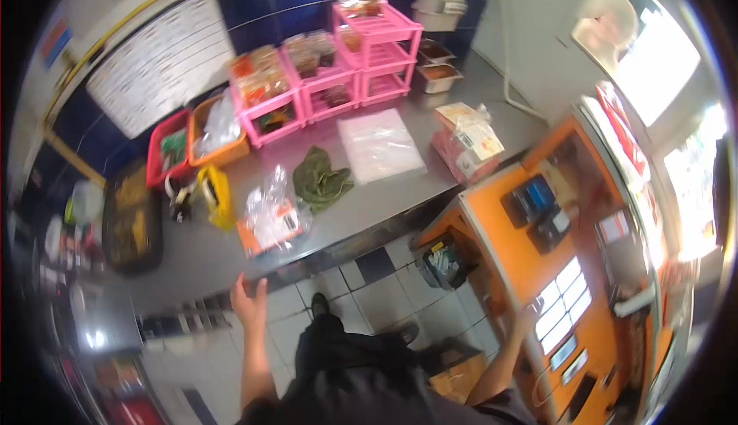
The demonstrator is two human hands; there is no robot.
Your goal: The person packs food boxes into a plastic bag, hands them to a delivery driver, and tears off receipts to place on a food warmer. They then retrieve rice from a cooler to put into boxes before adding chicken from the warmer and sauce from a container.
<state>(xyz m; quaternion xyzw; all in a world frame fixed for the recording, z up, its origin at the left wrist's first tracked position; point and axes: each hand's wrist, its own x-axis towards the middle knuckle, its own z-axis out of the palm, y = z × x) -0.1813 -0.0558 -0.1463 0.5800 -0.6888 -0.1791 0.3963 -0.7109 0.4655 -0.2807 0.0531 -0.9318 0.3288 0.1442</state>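
Note:
My left hand (250, 302) is raised at the front edge of the steel counter (369, 214), thumb and fingers apart, with nothing in it. Just beyond its fingertips lies a crumpled clear plastic bag (270, 217) with an orange-and-white label or packet. Further back on the counter is a dark green cloth (319, 179). Out to the right, my right hand (529, 316) is over the orange desk (492, 214), right at the edge of a bright white panel with dark grid lines (563, 304). Its fingers are blurred, and I cannot tell whether they hold anything.
Pink racks (330, 91) with packed food line the wall, beside red (156, 152) and orange (231, 154) bins. Clear plastic sheets (380, 147) and a pink-and-white package (465, 142) lie on the counter. A dark bin (446, 263) stands between counter and desk. Phones (563, 352) lie on the desk.

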